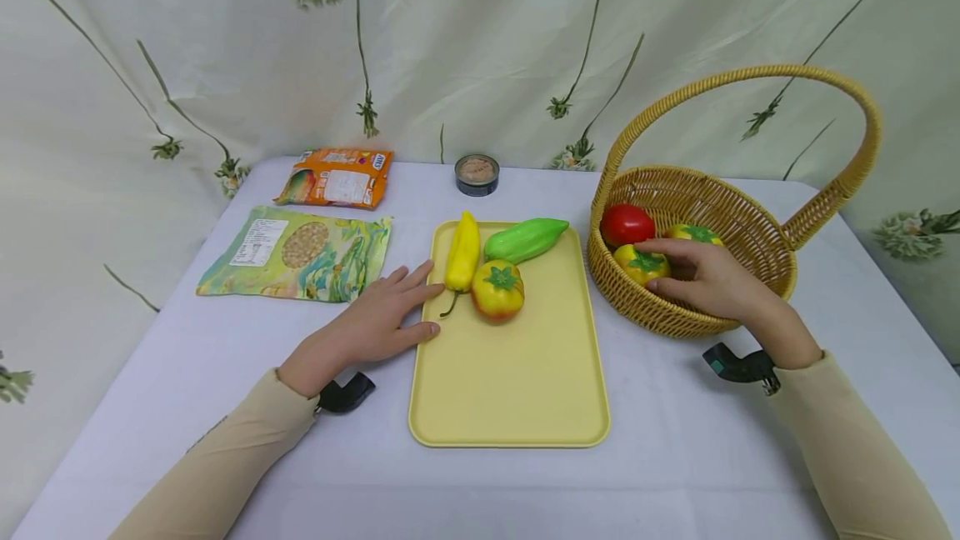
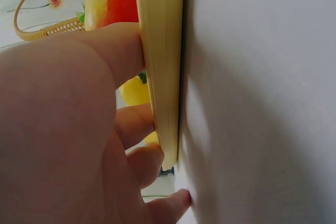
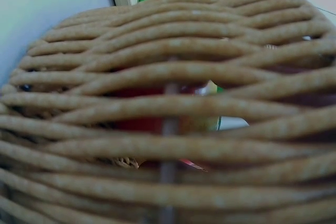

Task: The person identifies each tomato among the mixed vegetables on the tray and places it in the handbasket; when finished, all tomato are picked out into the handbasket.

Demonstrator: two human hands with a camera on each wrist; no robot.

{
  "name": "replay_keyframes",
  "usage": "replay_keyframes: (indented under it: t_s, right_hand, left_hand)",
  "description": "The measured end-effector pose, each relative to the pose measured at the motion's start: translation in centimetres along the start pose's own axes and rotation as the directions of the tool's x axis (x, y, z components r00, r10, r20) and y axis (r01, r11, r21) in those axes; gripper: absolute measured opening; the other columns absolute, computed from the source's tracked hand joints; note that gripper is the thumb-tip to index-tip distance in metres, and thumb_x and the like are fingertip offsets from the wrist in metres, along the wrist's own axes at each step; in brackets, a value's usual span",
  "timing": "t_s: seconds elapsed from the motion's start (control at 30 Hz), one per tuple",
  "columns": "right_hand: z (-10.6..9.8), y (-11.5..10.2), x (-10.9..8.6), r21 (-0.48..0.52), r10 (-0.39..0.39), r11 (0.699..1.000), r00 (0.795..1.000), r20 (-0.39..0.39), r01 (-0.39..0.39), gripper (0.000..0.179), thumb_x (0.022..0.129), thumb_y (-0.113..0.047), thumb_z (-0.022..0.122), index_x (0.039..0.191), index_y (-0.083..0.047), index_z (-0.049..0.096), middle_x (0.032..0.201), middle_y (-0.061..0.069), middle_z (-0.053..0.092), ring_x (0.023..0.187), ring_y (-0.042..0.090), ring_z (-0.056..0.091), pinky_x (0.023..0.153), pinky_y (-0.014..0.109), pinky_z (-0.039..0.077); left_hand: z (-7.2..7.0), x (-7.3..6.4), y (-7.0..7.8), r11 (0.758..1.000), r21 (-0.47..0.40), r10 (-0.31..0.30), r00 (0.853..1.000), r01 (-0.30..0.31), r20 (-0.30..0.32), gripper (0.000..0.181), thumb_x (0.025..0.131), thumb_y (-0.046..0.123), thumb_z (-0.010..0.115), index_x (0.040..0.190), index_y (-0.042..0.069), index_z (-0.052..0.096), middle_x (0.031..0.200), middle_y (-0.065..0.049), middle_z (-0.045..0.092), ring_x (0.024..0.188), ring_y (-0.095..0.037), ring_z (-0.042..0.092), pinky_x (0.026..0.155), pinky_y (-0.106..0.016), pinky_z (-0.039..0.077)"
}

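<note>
My left hand (image 1: 382, 315) lies with fingers spread along the left rim of a yellow tray (image 1: 510, 390). In the left wrist view its thumb and fingertips touch the tray's side (image 2: 163, 72). A yellow pepper (image 1: 463, 252), a green pepper (image 1: 525, 240) and a yellow-red persimmon (image 1: 498, 292) sit together on the tray's far half. Inside the wicker basket (image 1: 660, 315), my right hand (image 1: 705, 277) grips another persimmon (image 1: 637, 265) between thumb and fingers. A red tomato-like fruit (image 1: 627, 225) and one more persimmon (image 1: 693, 232) lie beside it. Basket weave (image 3: 173, 103) hides this hand in the right wrist view.
The basket's tall handle (image 1: 750, 73) arches over its opening. Left of the tray lie a green printed bag (image 1: 300, 252) and an orange packet (image 1: 337, 177). A small round can (image 1: 477, 174) stands behind the tray, near a flowered cloth backdrop (image 1: 480, 48).
</note>
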State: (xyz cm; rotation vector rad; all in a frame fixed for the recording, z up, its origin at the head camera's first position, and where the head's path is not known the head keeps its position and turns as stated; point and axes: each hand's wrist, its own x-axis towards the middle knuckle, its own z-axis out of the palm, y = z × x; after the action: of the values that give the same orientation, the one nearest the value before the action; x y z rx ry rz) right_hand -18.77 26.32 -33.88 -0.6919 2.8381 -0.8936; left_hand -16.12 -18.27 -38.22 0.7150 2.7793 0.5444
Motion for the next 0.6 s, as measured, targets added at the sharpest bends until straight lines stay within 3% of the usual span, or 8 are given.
replay_keyframes:
  t_s: [0.47, 0.6]
  right_hand:
    - [0.01, 0.07, 0.07, -0.032, 0.017, 0.999, 0.998, 0.063, -0.015, 0.057, 0.091, -0.003, 0.071, 0.145, -0.005, 0.055, 0.126, 0.023, 0.066, 0.107, 0.035, 0.067, 0.092, 0.054, 0.059]
    - [0.0, 0.03, 0.15, -0.016, 0.018, 1.0, 0.997, 0.073, -0.017, 0.058, 0.092, -0.002, 0.07, 0.147, -0.005, 0.052, 0.131, 0.024, 0.064, 0.113, 0.04, 0.067, 0.094, 0.055, 0.058]
  left_hand:
    - [0.0, -0.11, 0.18, 1.0, -0.012, 0.009, 1.0, -0.009, -0.011, 0.06, 0.1, 0.038, 0.061, 0.152, 0.01, 0.049, 0.169, -0.018, 0.024, 0.151, -0.057, 0.023, 0.119, -0.073, 0.022]
    - [0.06, -0.07, 0.17, 1.0, -0.015, -0.002, 1.0, 0.002, -0.009, 0.06, 0.1, 0.038, 0.061, 0.152, 0.01, 0.049, 0.17, -0.017, 0.023, 0.151, -0.056, 0.022, 0.12, -0.072, 0.021]
